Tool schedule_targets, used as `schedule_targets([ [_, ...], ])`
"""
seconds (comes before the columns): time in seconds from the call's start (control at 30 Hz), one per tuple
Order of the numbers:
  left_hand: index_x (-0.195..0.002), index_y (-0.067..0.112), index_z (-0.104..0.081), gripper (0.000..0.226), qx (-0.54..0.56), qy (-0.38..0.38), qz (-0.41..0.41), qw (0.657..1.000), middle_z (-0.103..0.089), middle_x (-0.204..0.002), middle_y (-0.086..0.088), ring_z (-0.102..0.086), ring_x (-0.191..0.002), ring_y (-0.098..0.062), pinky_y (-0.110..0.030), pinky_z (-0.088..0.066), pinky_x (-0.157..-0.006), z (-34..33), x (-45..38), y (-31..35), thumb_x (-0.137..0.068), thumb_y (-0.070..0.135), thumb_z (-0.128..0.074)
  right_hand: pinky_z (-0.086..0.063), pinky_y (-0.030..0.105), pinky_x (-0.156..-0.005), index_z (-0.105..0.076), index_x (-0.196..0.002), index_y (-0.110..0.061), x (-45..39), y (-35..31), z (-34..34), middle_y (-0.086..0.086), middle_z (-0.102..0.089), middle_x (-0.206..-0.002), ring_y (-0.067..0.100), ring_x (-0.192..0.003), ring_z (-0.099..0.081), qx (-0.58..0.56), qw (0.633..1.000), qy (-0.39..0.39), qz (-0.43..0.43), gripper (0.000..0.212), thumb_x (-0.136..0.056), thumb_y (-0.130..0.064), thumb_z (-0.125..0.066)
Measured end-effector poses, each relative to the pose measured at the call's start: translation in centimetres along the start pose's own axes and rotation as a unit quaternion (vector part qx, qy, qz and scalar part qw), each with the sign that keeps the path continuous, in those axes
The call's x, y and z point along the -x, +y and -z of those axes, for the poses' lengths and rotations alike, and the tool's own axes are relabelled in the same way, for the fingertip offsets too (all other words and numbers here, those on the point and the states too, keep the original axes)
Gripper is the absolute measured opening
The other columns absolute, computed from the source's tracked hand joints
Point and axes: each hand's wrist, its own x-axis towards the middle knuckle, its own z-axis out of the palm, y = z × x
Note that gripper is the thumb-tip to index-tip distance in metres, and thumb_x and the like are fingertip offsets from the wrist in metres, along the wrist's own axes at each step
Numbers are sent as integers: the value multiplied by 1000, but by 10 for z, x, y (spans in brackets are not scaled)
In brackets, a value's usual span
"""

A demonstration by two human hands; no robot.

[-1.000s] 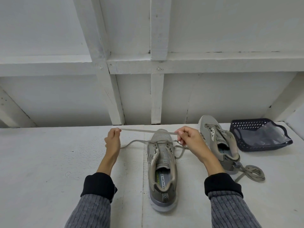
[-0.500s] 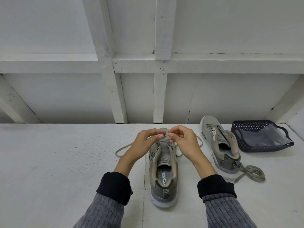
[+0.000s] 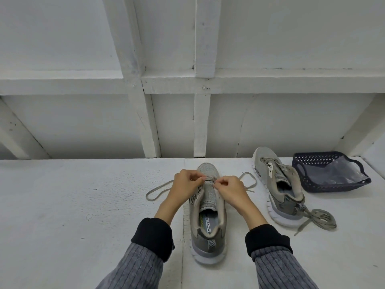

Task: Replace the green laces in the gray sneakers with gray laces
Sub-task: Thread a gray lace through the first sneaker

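While both hands work over the toe end of the near sneaker [image 3: 208, 207], the head view looks down on a white table [image 3: 73, 215] set against a white panelled wall [image 3: 270, 49]. That sneaker stands upright, heel toward the person and toe toward the wall, between the two forearms. A gray lace [image 3: 158, 189] crosses its lowest eyelets. The left hand [image 3: 186, 185] has its fingers curled, thumb and forefinger pinching the lace at the left side of the shoe's front. The right hand [image 3: 228, 189] is likewise curled, its fingertips pinching the lace at the right side, so the two hands sit close together, almost touching over the tongue. From the left hand a loop of lace trails out across the table to the left; from the right hand another loop lies on the table to the right, its tip near the second sneaker [image 3: 277, 188].

That second sneaker rests to the right, apart from the first, angled with its toe toward the wall. A bundled lace [image 3: 318, 221] lies at its heel, touching it; its colour reads as grayish, and I cannot tell more. Just beyond, a dark perforated basket [image 3: 308, 165] sits by the wall with a clear plastic bag [image 3: 335, 174] inside it. Gray ribbed sleeves [image 3: 137, 268] with black cuffs cover both forearms.
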Motion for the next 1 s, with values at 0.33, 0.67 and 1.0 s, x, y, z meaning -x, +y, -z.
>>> schedule_targets([
  [0.33, -78, 9, -76, 11, -87, 7, 20, 996, -70, -70, -2, -64, -68, -9, -16, -46, -60, -28, -3, 1, -84, 14, -68, -49, 18, -65, -69, -101, -5, -5, 26, 1, 5, -70, -88, 12, -79, -64, -253, 962, -53, -92, 30, -97, 4, -41],
  [0.67, -77, 14, -76, 10, -94, -15, -8, 995, -72, -72, 0, -67, -73, -13, -31, -55, -75, -33, -14, -3, -84, 18, -70, -50, 23, -66, -72, -94, -5, -9, 30, 0, 8, -71, -83, 15, -76, -64, -305, 948, -32, -89, 25, -92, 0, -48],
  [1.0, -89, 34, -74, 4, -37, -20, -16, 999, -73, -81, 9, -65, -81, -3, -26, -52, -77, -27, -14, -17, -86, 34, -72, -51, 21, -63, -64, -84, -10, -24, 27, -9, 6, -63, -79, 13, -69, -58, -275, 958, 73, -45, 10, -93, -5, -60],
])
